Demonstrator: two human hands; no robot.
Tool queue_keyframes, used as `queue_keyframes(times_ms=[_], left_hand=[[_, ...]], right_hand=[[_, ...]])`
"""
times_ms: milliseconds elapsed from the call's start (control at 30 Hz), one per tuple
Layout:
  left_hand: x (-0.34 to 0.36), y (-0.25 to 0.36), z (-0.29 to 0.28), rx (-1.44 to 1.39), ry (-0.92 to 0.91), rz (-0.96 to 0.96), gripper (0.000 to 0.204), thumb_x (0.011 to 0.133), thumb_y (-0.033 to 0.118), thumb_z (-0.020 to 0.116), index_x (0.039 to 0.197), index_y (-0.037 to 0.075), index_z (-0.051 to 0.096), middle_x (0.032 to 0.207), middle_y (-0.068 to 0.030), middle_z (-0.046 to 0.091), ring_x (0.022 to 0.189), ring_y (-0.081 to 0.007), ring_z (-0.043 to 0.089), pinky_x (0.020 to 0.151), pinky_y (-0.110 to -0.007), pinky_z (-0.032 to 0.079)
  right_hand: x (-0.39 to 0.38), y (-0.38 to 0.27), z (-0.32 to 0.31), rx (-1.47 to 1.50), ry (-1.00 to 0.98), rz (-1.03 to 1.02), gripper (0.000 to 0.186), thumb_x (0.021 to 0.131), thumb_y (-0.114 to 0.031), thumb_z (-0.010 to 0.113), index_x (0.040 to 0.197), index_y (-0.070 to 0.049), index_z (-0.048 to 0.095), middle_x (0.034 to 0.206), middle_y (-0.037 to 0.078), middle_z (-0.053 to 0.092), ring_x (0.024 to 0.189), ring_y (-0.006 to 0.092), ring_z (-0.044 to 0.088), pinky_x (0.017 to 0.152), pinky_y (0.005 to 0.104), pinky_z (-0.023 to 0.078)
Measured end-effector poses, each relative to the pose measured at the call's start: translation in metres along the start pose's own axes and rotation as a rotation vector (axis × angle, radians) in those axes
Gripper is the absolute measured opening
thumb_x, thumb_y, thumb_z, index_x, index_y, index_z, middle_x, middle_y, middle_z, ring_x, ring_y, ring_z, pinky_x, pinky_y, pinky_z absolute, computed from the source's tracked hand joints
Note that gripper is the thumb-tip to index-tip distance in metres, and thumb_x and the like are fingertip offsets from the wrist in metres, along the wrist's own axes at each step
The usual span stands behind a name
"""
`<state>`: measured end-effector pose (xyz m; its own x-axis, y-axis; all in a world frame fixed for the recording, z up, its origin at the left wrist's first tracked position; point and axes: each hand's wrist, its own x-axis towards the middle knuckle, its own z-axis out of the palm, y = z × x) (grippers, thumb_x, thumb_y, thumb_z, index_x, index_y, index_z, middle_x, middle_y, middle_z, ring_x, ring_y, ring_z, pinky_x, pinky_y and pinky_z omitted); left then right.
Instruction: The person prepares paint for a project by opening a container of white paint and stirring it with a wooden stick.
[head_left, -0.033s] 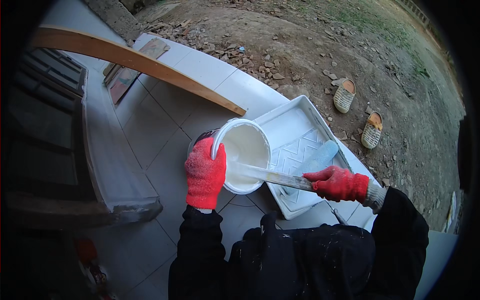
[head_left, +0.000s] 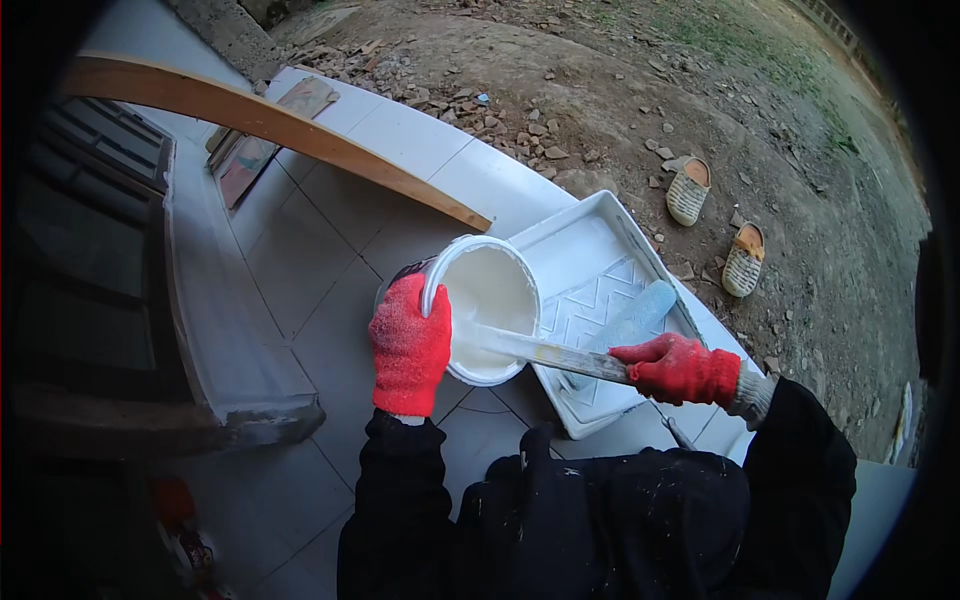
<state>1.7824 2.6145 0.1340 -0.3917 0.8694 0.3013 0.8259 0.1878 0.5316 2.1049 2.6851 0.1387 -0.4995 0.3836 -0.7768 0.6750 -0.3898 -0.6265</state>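
Note:
My left hand (head_left: pixel 409 345), in a red glove, is closed on the left rim of a white paint bucket (head_left: pixel 487 380). The bucket is tilted toward me, and pale, creamy paint (head_left: pixel 492 300) shows inside. My right hand (head_left: pixel 682 369), also in a red glove, grips the end of a flat, paint-smeared stirring stick (head_left: pixel 572 359). The stick runs left over the bucket's rim, its far end white with paint inside. Just right of the bucket lies a white paint tray (head_left: pixel 556 238) with a zigzag-ribbed bed. A pale blue paint roller (head_left: pixel 640 314) rests in it, partly behind the stick.
A long wooden plank (head_left: pixel 300 130) slants in from the upper left, ending near the bucket. Left stands a dark window frame (head_left: pixel 100 250) with a pale ledge (head_left: pixel 225 310). Beyond the white tiled floor (head_left: pixel 330 225) lie rubble, bare ground and two clogs (head_left: pixel 689 192).

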Motion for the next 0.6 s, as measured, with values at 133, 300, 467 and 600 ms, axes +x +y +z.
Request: queue_keyframes(times_ms=[133, 300, 467, 600], left_hand=[[0.003, 0.011, 0.003, 0.023, 0.043, -0.101, 0.026, 0.088, 0.025, 0.062, 0.102, 0.003, 0.064, 0.097, -0.0187, 0.065, 0.090, -0.0357, 0.065, 0.079, -0.044, 0.052], [0.006, 0.031, 0.009, -0.015, 0.073, -0.208, 0.025, 0.088, 0.024, 0.062, 0.099, 0.003, 0.064, 0.095, -0.0175, 0.065, 0.088, -0.0350, 0.065, 0.078, -0.044, 0.052], [0.012, 0.046, 0.023, -0.048, 0.094, -0.281, 0.024, 0.087, 0.023, 0.063, 0.099, 0.002, 0.064, 0.095, -0.0167, 0.065, 0.088, -0.0334, 0.065, 0.078, -0.042, 0.052], [0.012, 0.050, 0.024, 0.012, 0.116, -0.282, 0.024, 0.087, 0.022, 0.064, 0.101, 0.002, 0.064, 0.098, -0.0161, 0.064, 0.089, -0.0328, 0.065, 0.078, -0.042, 0.052]], right_hand=[[-0.025, 0.016, -0.009, 0.100, 0.014, -0.013, 0.043, 0.091, -0.019, 0.056, 0.134, -0.017, 0.057, 0.070, 0.000, 0.060, 0.053, 0.0077, 0.054, 0.046, 0.0229, 0.045], [-0.063, 0.035, -0.030, 0.169, 0.059, -0.042, 0.046, 0.091, -0.015, 0.055, 0.137, -0.017, 0.054, 0.070, 0.001, 0.059, 0.052, 0.0075, 0.052, 0.044, 0.0231, 0.043], [-0.102, 0.063, -0.058, 0.279, 0.194, -0.059, 0.046, 0.091, -0.012, 0.054, 0.137, -0.011, 0.053, 0.070, 0.003, 0.060, 0.052, 0.0083, 0.053, 0.045, 0.0233, 0.044], [-0.125, 0.074, -0.075, 0.275, 0.324, -0.036, 0.047, 0.089, -0.010, 0.055, 0.136, -0.007, 0.053, 0.069, 0.004, 0.061, 0.051, 0.0090, 0.054, 0.046, 0.0241, 0.045]])
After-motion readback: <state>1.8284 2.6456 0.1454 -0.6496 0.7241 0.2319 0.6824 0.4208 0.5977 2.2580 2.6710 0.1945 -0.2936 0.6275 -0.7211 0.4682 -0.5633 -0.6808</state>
